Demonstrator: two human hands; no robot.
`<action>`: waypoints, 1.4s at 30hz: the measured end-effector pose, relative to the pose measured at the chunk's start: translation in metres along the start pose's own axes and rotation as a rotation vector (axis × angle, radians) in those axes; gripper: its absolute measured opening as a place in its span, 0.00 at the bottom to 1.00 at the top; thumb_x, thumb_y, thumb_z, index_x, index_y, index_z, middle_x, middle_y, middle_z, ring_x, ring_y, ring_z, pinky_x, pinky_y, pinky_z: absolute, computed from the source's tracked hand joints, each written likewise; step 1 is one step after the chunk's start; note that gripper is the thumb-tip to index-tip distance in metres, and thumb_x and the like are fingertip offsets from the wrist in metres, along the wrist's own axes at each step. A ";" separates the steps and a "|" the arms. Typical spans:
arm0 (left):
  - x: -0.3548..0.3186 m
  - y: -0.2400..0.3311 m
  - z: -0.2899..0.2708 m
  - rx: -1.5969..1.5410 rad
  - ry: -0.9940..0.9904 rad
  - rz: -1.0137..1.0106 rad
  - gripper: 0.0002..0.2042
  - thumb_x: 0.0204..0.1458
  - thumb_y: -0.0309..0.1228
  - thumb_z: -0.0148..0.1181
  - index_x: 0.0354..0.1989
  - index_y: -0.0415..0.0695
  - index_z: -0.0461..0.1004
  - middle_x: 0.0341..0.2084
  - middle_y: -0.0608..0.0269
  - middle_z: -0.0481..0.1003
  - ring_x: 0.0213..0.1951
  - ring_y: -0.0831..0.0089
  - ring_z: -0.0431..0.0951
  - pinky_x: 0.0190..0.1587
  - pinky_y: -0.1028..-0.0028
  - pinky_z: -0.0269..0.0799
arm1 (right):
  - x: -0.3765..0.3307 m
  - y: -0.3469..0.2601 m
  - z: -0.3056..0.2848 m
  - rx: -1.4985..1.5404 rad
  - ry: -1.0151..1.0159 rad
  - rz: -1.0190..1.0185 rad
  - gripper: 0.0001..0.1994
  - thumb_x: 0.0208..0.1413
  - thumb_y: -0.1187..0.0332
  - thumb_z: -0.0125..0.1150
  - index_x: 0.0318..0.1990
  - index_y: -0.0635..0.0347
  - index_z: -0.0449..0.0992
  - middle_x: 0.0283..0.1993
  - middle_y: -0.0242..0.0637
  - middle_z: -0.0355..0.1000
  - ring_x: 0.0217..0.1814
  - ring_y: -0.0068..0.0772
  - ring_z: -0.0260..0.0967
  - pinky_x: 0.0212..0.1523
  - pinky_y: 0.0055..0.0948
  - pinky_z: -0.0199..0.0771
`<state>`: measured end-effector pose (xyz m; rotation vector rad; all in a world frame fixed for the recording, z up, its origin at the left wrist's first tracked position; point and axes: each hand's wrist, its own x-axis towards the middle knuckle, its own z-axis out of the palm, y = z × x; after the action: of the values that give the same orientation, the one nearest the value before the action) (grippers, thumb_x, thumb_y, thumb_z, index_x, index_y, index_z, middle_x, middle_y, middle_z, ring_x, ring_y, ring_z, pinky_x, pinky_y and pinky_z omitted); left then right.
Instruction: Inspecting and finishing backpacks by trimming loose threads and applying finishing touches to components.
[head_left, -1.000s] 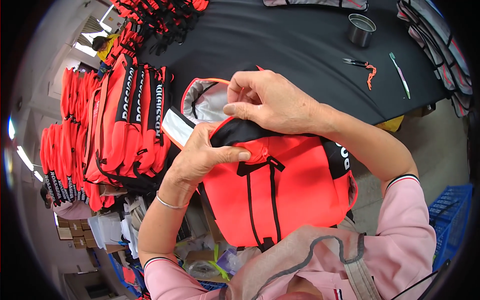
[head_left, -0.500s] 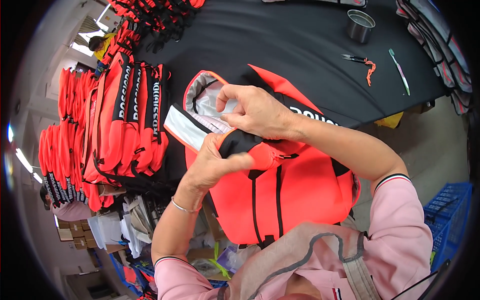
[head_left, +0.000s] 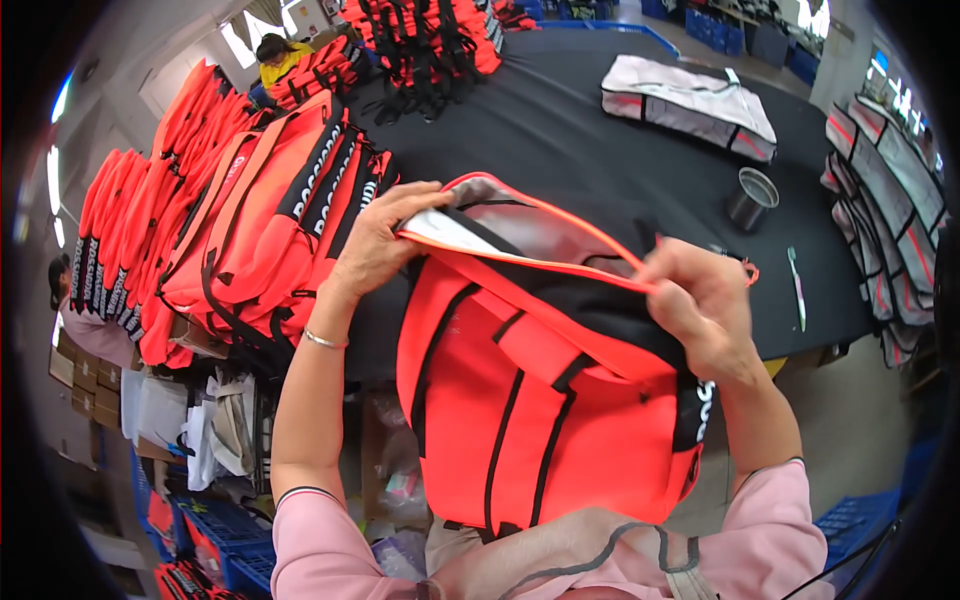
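A bright coral-red backpack (head_left: 600,430) with black straps and trim rests against my front at the table's near edge. Its mouth is spread wide, showing a pale grey lining (head_left: 535,228). My left hand (head_left: 385,240) grips the left end of the opening, fingers over the rim beside a white inner panel (head_left: 460,228). At the opposite end, my right hand (head_left: 700,300) pinches the orange-edged rim, slightly blurred by motion. The bag's lower inside is hidden behind its front panel.
Stacked red backpacks (head_left: 250,220) stand on the left, with more red-and-black bags (head_left: 425,50) at the back. On the black table (head_left: 560,110) are a pale grey bag (head_left: 690,105), a metal cup (head_left: 752,200) and a toothbrush (head_left: 797,290). Grey bags (head_left: 885,220) hang over the right edge.
My hands have moved apart, the left to the left and the right to the right, stretching the bag's mouth wide. The view has shifted, bringing more of the far table in.
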<state>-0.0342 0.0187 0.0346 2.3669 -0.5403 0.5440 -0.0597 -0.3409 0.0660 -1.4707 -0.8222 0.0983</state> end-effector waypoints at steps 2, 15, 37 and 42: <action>-0.001 -0.032 -0.007 -0.170 0.037 -0.034 0.19 0.57 0.44 0.60 0.51 0.45 0.78 0.47 0.59 0.77 0.53 0.67 0.74 0.55 0.71 0.70 | -0.004 -0.006 -0.007 -0.027 0.063 -0.127 0.14 0.60 0.63 0.61 0.34 0.69 0.74 0.27 0.26 0.67 0.28 0.12 0.58 0.29 0.16 0.58; 0.009 0.082 -0.043 -0.657 -0.111 -0.410 0.20 0.62 0.42 0.58 0.18 0.46 0.73 0.16 0.85 0.62 0.20 0.93 0.55 0.20 0.84 0.51 | 0.100 -0.053 -0.048 -0.811 0.153 -0.210 0.20 0.59 0.57 0.61 0.45 0.68 0.78 0.37 0.35 0.78 0.40 0.26 0.73 0.45 0.27 0.71; -0.029 0.078 0.023 -0.053 0.602 -0.085 0.10 0.63 0.32 0.54 0.37 0.38 0.77 0.23 0.50 0.74 0.21 0.59 0.72 0.24 0.70 0.67 | 0.097 -0.046 0.118 -1.240 -0.180 -0.491 0.07 0.47 0.72 0.59 0.32 0.67 0.71 0.31 0.49 0.74 0.38 0.49 0.75 0.38 0.41 0.76; -0.043 0.093 0.014 -0.216 0.521 -0.001 0.09 0.64 0.29 0.51 0.36 0.39 0.78 0.22 0.52 0.72 0.22 0.62 0.73 0.26 0.72 0.68 | 0.097 -0.059 0.103 -1.043 -0.276 -0.262 0.08 0.50 0.69 0.60 0.31 0.66 0.72 0.26 0.52 0.72 0.33 0.53 0.74 0.34 0.46 0.73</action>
<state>-0.1129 -0.0465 0.0490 1.9175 -0.3366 1.0060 -0.0688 -0.2119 0.1483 -2.3238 -1.3949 -0.3924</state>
